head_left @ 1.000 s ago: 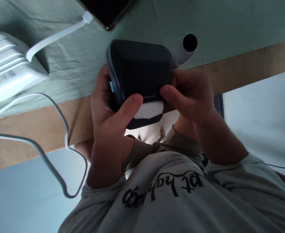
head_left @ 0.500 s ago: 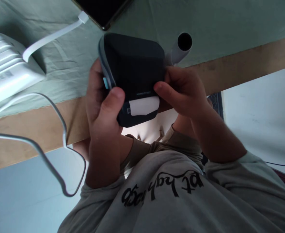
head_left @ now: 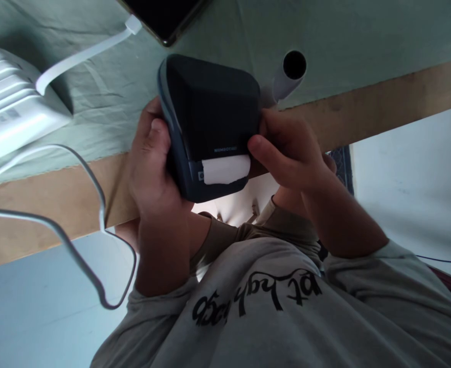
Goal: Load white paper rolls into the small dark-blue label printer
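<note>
Between my two hands is a dark, rounded label printer (head_left: pixel 218 115), held over the table's near edge. A white strip of paper (head_left: pixel 226 169) with a ragged edge sticks out of the slot on its near side. My left hand (head_left: pixel 152 168) is closed on the printer's left side, its thumb lying along the side wall and its other fingers hidden. On the right side, my right hand (head_left: pixel 290 148) grips the printer, thumb at the corner near the paper, with the remaining fingers behind or curled.
A white power strip (head_left: pixel 16 110) with a plugged cable (head_left: pixel 83 56) lies at left. At the top is a dark-screened phone or tablet (head_left: pixel 164 15). A white hollow tube (head_left: pixel 285 84) stands right of the printer. A looped grey cable (head_left: pixel 62 237) hangs over the table edge.
My left thumb has slid off the printer's top face onto its left side. The light-blue tab seen there before is now out of sight. My right hand has barely moved.
</note>
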`<state>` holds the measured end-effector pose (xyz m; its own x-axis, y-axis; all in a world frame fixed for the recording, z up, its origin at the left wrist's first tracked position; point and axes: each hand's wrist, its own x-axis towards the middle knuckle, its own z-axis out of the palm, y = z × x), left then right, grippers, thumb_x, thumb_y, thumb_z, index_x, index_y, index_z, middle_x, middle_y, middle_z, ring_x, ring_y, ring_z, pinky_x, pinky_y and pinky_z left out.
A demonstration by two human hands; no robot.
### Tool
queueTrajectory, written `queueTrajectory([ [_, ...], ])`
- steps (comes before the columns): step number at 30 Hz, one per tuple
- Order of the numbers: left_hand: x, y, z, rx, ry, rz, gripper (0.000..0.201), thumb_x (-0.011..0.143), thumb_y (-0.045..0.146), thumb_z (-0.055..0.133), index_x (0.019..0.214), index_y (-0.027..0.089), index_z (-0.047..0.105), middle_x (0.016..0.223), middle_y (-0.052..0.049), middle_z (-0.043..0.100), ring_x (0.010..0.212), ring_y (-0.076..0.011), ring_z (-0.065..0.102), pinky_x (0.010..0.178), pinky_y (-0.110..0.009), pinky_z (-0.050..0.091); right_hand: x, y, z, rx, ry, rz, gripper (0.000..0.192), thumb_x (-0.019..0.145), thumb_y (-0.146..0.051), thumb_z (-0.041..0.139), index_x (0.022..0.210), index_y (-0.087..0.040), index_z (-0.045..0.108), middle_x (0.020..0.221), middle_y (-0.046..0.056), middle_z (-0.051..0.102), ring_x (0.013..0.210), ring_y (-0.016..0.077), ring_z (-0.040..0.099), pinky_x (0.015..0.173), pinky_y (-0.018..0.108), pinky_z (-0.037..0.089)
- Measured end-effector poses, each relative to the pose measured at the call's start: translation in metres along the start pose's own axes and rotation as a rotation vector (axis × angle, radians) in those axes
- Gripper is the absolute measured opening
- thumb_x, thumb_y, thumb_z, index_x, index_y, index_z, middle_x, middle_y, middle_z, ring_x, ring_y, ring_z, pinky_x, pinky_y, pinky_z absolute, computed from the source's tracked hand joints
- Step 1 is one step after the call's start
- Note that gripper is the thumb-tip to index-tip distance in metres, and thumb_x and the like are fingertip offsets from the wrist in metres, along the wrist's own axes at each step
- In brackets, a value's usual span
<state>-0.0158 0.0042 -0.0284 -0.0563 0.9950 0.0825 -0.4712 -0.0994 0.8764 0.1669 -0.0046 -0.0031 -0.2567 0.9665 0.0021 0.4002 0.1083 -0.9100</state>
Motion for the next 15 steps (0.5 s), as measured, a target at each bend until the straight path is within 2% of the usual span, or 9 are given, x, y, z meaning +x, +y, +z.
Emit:
queueTrajectory([
  [5, -0.0023, 0.0040, -0.0021, 0.086, 0.003, 0.019, 0.030, 0.094, 0.039, 0.054, 0.100, 0.015, 0.071, 0.093, 0.002, 0.068, 0.102, -0.0116, 0.062, 0.101, -0.027, 0.044, 0.0002, 0.0035, -0.0009, 0.031, -0.020, -0.043, 0.045, 0.087, -0.059, 0.054, 0.068, -0.020, 0.041, 0.059, -0.002, 0.044, 0.054, 0.0062, 0.040, 0.051, 0.026, 0.032],
  [9, -0.0034, 0.0078, 0.0042, 0.076, 0.044, 0.009, 0.026, 0.094, 0.033, 0.053, 0.089, 0.012, 0.067, 0.079, 0.002, 0.057, 0.095, -0.0128, 0.063, 0.098, -0.031, 0.048, 0.0017, 0.0028, -0.0016, 0.078, -0.060, -0.057, 0.045, 0.078, -0.054, 0.068, 0.066, -0.020, 0.040, 0.058, -0.003, 0.043, 0.052, 0.0060, 0.038, 0.048, 0.026, 0.028],
  [12, -0.0038, 0.0099, 0.0063, 0.080, 0.052, -0.026, 0.023, 0.096, 0.026, 0.049, 0.094, 0.009, 0.065, 0.078, 0.002, 0.051, 0.087, -0.0106, 0.062, 0.098, -0.035, 0.049, 0.0021, 0.0023, -0.0019, 0.088, -0.063, -0.055, 0.048, 0.073, -0.050, 0.074, 0.066, -0.020, 0.037, 0.056, -0.005, 0.042, 0.052, 0.0056, 0.037, 0.048, 0.025, 0.027],
  [15, -0.0029, 0.0099, 0.0054, 0.066, 0.076, -0.065, 0.022, 0.096, 0.021, 0.046, 0.093, 0.009, 0.063, 0.080, 0.001, 0.051, 0.093, -0.0122, 0.063, 0.101, -0.037, 0.048, 0.0020, 0.0042, -0.0014, 0.110, -0.051, -0.077, 0.048, 0.075, -0.046, 0.073, 0.068, -0.020, 0.034, 0.058, -0.005, 0.041, 0.054, 0.0057, 0.035, 0.050, 0.025, 0.026],
])
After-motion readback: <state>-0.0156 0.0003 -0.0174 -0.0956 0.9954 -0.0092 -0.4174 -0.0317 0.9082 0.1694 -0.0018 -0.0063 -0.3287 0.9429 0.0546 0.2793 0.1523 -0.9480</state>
